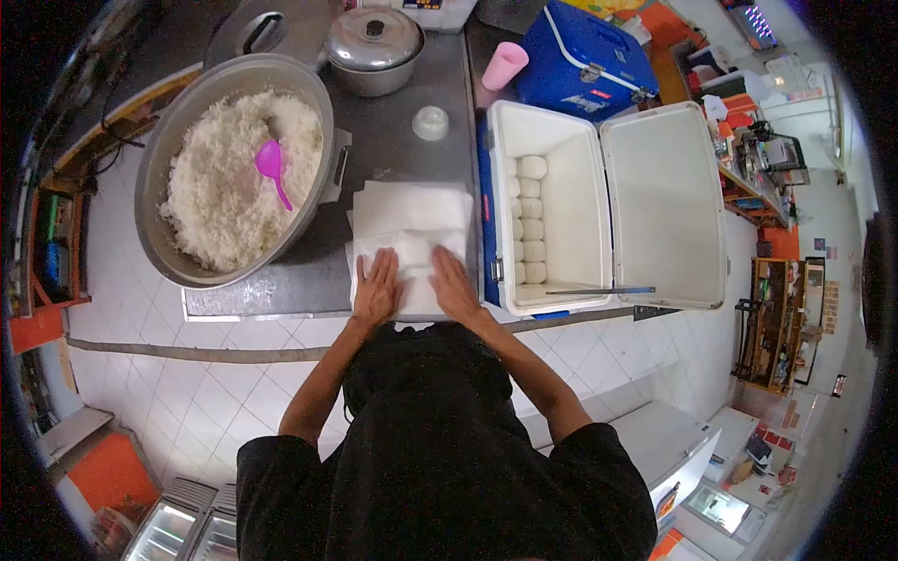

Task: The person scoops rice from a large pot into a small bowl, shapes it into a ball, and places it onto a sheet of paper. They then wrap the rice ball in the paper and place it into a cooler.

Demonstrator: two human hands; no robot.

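A stack of white paper sheets (pixel 412 201) lies on the metal counter in front of me. On its near half is a raised, folded paper bundle (pixel 412 251); what is inside, if anything, is hidden. My left hand (pixel 378 285) rests on the left side of the bundle, fingers stretched forward and slightly apart. On the right side, my right hand (pixel 453 282) lies with its fingers extended against the paper. Left of the stack is a large pot (pixel 150 210) of cooked white rice (pixel 220 187), with a pink ladle (pixel 271 168) lying on the rice.
Right of the stack stands an open cooler (pixel 552 299) with several white wrapped bundles (pixel 531 208) lined up along its left wall. A lidded pot (pixel 374 56), a small clear bowl (pixel 430 122), a pink cup (pixel 505 65) and a blue cooler (pixel 585 61) stand farther back.
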